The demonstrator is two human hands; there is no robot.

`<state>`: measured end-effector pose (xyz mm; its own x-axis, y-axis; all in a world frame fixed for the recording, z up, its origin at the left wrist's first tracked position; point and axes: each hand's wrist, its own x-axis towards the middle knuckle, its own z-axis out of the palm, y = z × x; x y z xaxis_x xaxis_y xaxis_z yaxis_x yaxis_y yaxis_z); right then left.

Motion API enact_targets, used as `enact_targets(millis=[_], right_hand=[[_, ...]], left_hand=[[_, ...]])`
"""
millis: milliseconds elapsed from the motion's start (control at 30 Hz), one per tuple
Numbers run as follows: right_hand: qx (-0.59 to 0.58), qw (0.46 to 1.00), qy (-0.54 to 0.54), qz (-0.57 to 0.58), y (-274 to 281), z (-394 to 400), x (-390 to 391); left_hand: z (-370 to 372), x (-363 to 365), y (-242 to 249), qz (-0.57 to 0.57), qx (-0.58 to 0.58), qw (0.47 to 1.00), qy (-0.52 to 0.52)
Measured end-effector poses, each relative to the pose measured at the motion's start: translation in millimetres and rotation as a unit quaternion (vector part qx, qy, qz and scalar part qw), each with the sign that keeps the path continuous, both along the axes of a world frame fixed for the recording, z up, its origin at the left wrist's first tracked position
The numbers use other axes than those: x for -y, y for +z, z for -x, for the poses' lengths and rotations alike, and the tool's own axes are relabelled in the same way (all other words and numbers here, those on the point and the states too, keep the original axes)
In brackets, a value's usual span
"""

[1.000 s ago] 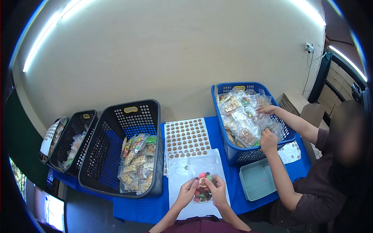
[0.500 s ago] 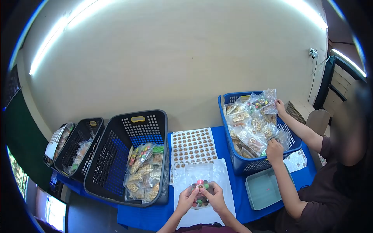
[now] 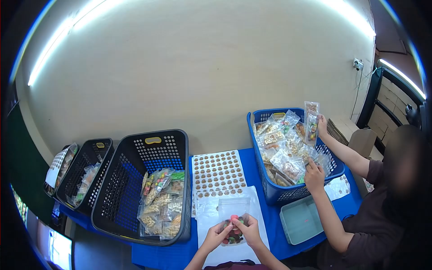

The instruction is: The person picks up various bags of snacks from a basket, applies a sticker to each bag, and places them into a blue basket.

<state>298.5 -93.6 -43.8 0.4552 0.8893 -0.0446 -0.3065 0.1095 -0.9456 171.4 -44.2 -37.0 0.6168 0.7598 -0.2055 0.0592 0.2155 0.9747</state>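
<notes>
A clear plastic bag of colourful round sweets (image 3: 234,208) is between my two hands, low in the middle of the view. My left hand (image 3: 216,236) grips its left side and my right hand (image 3: 250,231) its right side. Both thumbs press together on the front of the bag, partly covering the sweets. Under the bag lies a white sheet of paper (image 3: 207,229). Just beyond it is a sheet of round stickers (image 3: 218,171), printed in rows.
To the left stand a large dark basket (image 3: 108,189) holding snack bags and smaller baskets. At right, a co-worker's hands (image 3: 315,176) are at a blue basket (image 3: 288,196) full of snack bags, one hand holding bags up. A pale green tray (image 3: 288,222) sits in front of it.
The co-worker's far hand now holds bags more upright at the blue basket's right side. My hands keep their hold on the bag of sweets. The whole view has shifted slightly.
</notes>
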Motion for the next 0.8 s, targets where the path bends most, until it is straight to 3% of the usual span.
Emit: enact_targets(millis=[200,300,400,500,600,800], right_hand=[[-0.008,1.0,0.0,0.012,-3,3,2],[0.015,1.0,-0.014,0.008,-8,4,0],[0.112,0.993,-0.026,-0.021,-17,2,1],[0.094,0.995,-0.036,-0.008,-7,4,4],[0.039,0.999,-0.029,0.0,0,2,8],[0.116,0.993,0.023,-0.013,-11,-7,4]], left_hand=[[2,2,-8,0.012,-0.005,1.0,-0.002],[-2,4,-5,0.004,-0.035,0.999,0.03],[-4,6,6,-0.011,-0.014,0.999,0.031],[-4,4,-2,-0.006,-0.013,1.0,0.023],[-6,6,-4,0.012,0.013,1.0,0.024],[-4,3,-12,0.033,0.039,0.998,0.032]])
